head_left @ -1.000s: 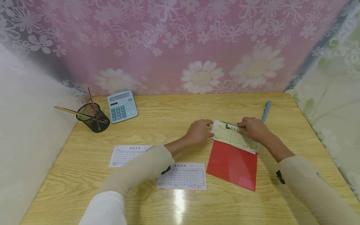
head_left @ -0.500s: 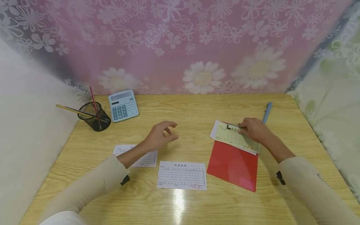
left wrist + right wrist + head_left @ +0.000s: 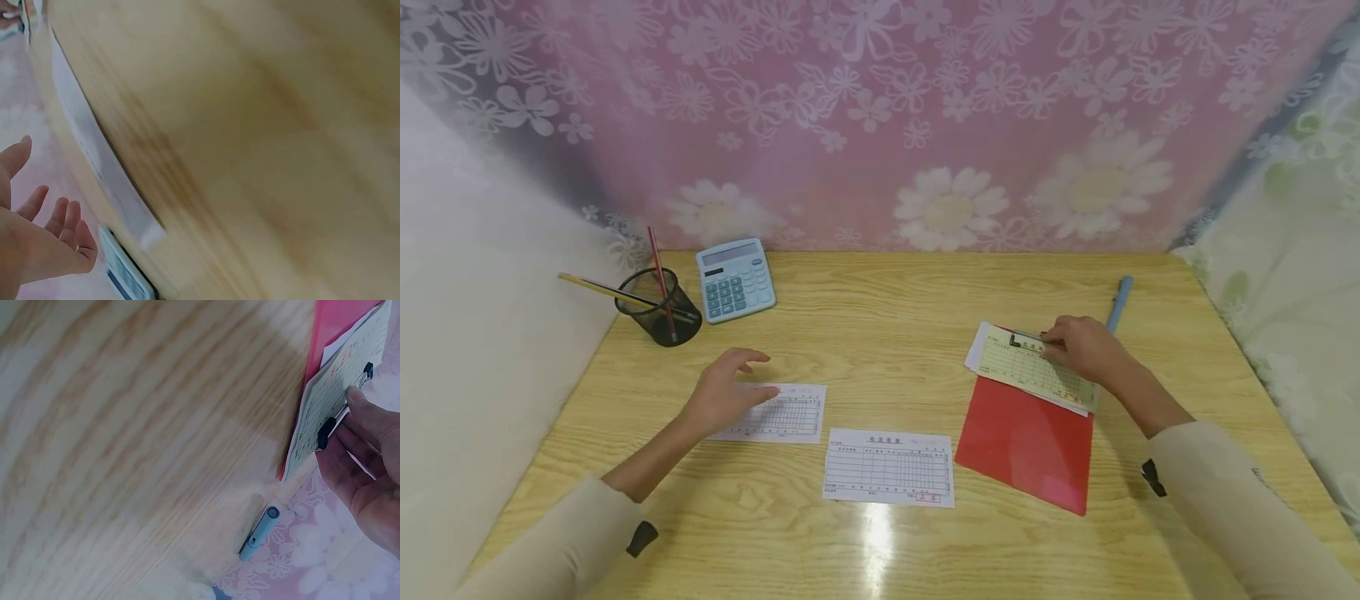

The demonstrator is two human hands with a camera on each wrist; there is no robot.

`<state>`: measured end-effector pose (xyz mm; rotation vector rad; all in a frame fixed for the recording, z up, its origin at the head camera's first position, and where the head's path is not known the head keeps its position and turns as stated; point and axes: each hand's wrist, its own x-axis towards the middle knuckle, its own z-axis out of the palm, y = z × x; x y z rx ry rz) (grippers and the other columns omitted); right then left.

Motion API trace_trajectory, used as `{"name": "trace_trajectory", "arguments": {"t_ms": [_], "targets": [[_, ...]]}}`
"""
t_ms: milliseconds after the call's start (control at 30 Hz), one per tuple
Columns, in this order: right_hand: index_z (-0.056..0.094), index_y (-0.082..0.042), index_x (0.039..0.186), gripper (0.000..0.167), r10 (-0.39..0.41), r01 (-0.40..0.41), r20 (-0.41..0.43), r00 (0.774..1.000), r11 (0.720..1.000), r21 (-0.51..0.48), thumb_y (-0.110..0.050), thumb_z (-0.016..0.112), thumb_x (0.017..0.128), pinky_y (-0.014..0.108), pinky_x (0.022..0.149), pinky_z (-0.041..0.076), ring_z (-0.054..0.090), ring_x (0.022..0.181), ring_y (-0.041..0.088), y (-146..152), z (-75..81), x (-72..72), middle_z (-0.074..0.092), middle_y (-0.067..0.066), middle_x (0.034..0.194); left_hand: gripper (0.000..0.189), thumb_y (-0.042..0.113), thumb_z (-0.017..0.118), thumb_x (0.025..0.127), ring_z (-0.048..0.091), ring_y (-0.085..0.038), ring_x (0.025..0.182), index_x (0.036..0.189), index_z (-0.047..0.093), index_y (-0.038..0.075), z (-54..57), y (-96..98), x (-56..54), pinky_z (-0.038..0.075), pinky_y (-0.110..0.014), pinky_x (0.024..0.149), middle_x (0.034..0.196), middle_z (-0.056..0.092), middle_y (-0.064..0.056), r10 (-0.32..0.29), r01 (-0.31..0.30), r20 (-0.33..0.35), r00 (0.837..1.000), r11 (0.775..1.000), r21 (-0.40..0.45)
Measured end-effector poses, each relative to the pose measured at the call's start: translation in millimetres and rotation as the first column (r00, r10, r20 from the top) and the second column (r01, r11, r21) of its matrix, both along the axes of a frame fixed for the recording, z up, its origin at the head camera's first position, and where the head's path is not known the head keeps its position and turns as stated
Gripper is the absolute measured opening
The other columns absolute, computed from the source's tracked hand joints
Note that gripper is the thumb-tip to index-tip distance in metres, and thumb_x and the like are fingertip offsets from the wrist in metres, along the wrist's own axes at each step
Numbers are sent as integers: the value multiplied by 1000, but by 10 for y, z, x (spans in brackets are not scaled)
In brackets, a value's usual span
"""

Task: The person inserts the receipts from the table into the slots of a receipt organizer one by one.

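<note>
My left hand (image 3: 724, 393) hovers over a white printed form (image 3: 797, 421) at the left, thumb and fingers spread with nothing between them. In the left wrist view the form is seen nearly edge-on, apart from the fingers. At the right lies a red clipboard (image 3: 1026, 442) with a yellow form (image 3: 1011, 360) on top and white paper edges beneath. My right hand (image 3: 1084, 346) pinches the clipboard's metal clip (image 3: 326, 430), thumb on its bar and fingers behind. A second white form (image 3: 887, 467), with a red stamp, lies between the hands.
A light blue calculator (image 3: 735, 281) sits at the back left beside a black mesh cup (image 3: 658, 310) with several pencils (image 3: 595, 287). Behind the right hand lies a blue pen (image 3: 1120, 304). A flowered pink curtain (image 3: 850, 125) borders the wooden table's back edge.
My left hand has moved left, from the clipboard's left edge across the table to above the left white form. The right hand has stayed on the clip.
</note>
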<state>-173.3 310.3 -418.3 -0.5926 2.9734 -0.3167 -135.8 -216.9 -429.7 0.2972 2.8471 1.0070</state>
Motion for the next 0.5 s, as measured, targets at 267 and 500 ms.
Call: {"name": "trace_trajectory", "arguments": {"t_ms": [267,500], "targets": [[68,7,106,29,2,-2,6,1000,1000,-1,-13,70,84,29,58,40,54,67,18,-3,14,3,61,11,84,50,25,76,80,45,-42,120,121,58,1,-77,-443,140,37,-59,96,130,50,-24,57,-59,-27,998,993,-104],[68,7,105,29,5,-5,-1,1000,1000,-6,-13,69,84,29,58,41,56,68,20,-8,24,8,62,12,85,56,21,81,73,45,-45,119,118,58,-3,-131,-507,260,39,-57,95,127,52,-29,58,-60,-23,998,989,-138]]}}
